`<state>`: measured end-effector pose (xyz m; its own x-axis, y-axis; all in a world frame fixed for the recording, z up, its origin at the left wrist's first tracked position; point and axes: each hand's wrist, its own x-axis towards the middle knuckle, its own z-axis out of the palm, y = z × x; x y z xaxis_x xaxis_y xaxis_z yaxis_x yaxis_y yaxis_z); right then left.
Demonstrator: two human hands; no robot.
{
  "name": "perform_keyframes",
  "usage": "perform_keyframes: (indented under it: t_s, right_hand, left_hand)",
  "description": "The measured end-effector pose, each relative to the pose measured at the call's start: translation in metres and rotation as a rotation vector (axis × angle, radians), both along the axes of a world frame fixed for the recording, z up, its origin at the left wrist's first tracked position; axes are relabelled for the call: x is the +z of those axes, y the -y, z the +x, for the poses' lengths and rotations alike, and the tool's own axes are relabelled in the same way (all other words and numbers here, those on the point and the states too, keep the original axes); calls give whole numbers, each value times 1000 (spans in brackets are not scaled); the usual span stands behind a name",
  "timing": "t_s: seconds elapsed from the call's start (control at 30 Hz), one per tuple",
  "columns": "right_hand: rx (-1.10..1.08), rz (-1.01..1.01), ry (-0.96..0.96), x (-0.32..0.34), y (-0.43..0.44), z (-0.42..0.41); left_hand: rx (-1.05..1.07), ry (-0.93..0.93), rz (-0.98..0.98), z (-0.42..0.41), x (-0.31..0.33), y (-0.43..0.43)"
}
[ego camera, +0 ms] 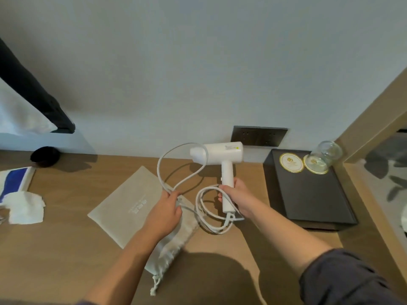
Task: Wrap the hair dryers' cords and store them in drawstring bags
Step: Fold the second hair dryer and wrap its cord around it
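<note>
A white hair dryer [220, 152] is held upright above the wooden desk, nozzle pointing left. My right hand [236, 195] grips its handle. The white cord [182, 164] hangs from the handle's base, loops below my right hand, then arcs up in a wide loop past the nozzle. My left hand [168, 209] pinches the cord where that big loop comes down. A beige drawstring bag [134, 205] lies flat on the desk under my left arm, its tied drawstring end [155, 285] toward me.
A black tray [312, 194] at the right carries a round coaster [291, 162] and a tipped glass [323, 156]. A dark wall socket plate [258, 135] is behind the dryer. Crumpled white tissue [25, 208] and a blue-and-white item [13, 181] lie at the left edge, near a small black round object [45, 156].
</note>
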<state>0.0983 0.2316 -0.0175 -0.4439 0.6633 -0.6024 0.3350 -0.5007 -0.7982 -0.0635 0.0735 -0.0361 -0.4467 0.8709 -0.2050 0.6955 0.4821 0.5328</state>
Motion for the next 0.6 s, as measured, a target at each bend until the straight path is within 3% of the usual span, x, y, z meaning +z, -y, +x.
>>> perform_keyframes:
  t_s: [0.3, 0.6]
  right_hand:
    - [-17, 296, -19, 33, 31, 39]
    - [-53, 551, -84, 87, 28, 56]
  left_hand:
    - [-85, 20, -211, 2, 18, 4]
    - [-237, -30, -187, 12, 57, -6]
